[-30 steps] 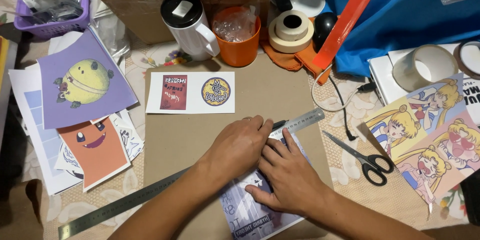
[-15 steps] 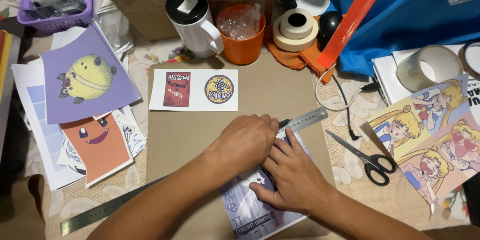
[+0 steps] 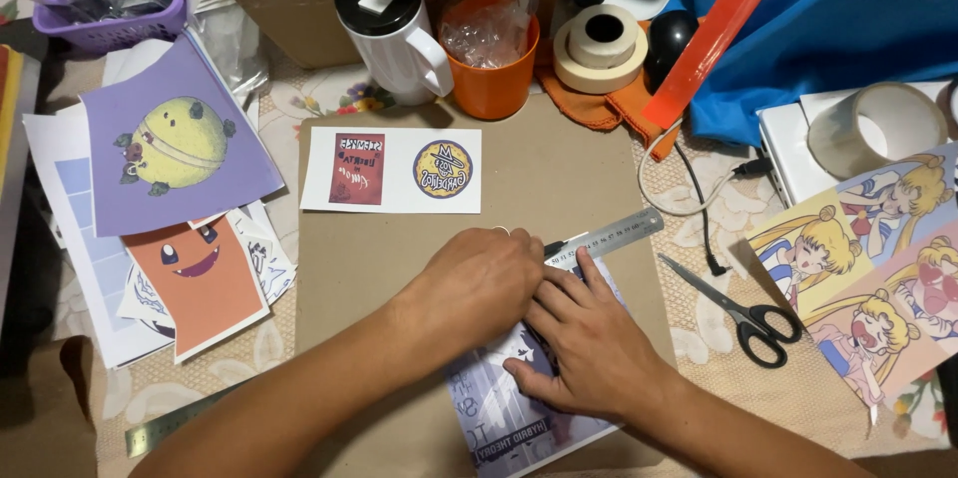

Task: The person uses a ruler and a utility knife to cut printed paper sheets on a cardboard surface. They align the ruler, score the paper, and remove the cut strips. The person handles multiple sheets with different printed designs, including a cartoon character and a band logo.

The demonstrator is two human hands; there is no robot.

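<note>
Landmark: brown cardboard sheet [image 3: 559, 169] on the table.
Left hand [image 3: 479, 283]: closed over a steel ruler [image 3: 609, 236] lying slantwise across the sheet.
Right hand [image 3: 589, 348]: flat on a purple print [image 3: 509, 418], fingertips at the ruler.
Right of sheet: black scissors [image 3: 738, 310].
Top edge: white sticker sheet [image 3: 392, 170], orange cup [image 3: 492, 59].

The left hand [image 3: 479, 283] rests on the metal ruler [image 3: 604, 237], which lies aslant across the cardboard sheet [image 3: 559, 169] and over a printed page [image 3: 509, 418]. The right hand [image 3: 589, 348] lies flat on that page, just beside the left. Scissors [image 3: 738, 310] lie to the right; a two-sticker sheet [image 3: 391, 170] behind; mug [image 3: 391, 34] and cup [image 3: 494, 79] farther back.
</note>
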